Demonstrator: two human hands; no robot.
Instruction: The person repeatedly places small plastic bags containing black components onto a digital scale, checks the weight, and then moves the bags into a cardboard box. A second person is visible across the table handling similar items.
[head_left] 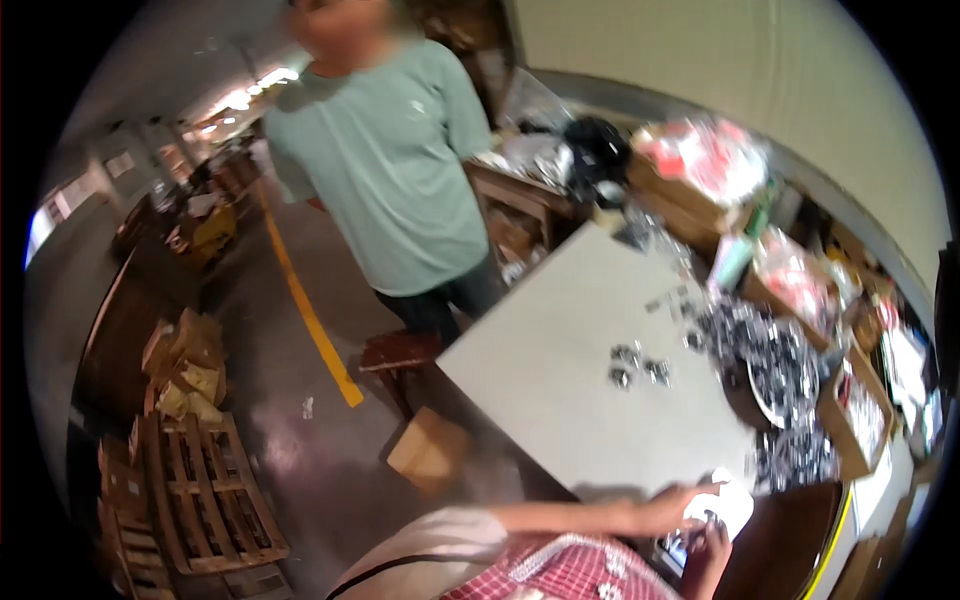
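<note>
At the near right corner of the pale table (540, 370), my two hands are close together. My left hand (672, 508) is closed, its fingers on a smooth white object (738, 508) whose kind is unclear in the blur. Just below it, my right hand (712, 552) is closed with its fingertips raised to a small dark, shiny piece (711, 518) against the white object. Whether the right fingers grip that piece or only touch it cannot be made out. Several small, shiny, dark-and-clear pieces (638, 366) lie mid-table.
Along the table's right side are a heap of similar shiny pieces (775, 365), a cardboard box (858, 415) and bags of red-and-white items (700, 160). Across the table stands a person in a light green shirt (385, 170), beside a brown stool (402, 350). Wooden pallets (212, 490) lie left.
</note>
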